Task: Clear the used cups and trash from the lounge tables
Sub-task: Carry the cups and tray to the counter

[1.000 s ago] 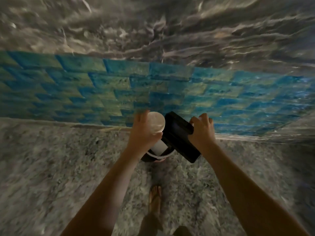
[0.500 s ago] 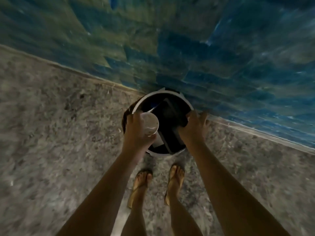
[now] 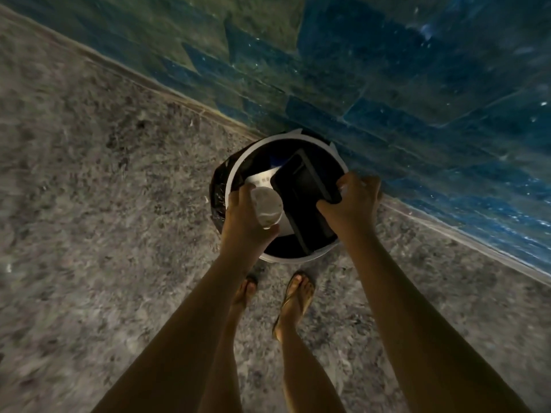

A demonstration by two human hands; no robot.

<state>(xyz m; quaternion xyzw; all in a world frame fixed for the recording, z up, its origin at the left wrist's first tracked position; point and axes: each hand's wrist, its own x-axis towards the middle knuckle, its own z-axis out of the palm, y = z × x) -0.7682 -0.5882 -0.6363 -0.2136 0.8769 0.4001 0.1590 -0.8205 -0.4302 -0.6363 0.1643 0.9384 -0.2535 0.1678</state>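
Note:
A round white-rimmed trash bin (image 3: 298, 259) lined with a black bag stands on the floor against the wall. My left hand (image 3: 243, 222) holds a pale plastic cup (image 3: 267, 207) tilted over the bin's left side. My right hand (image 3: 353, 202) grips a flat black tray (image 3: 304, 192) by its near corner, tilted down over the bin's opening. A white paper item (image 3: 264, 178) lies inside the bin, partly hidden under the tray.
A blue and green tiled wall (image 3: 387, 84) rises just behind the bin. Speckled grey stone floor (image 3: 104, 204) spreads to the left and around my sandalled feet (image 3: 295, 296), which stand right in front of the bin.
The view has dropped from the wall to the bin. Both hands have moved over the bin's opening, and the tray now tilts lower into it.

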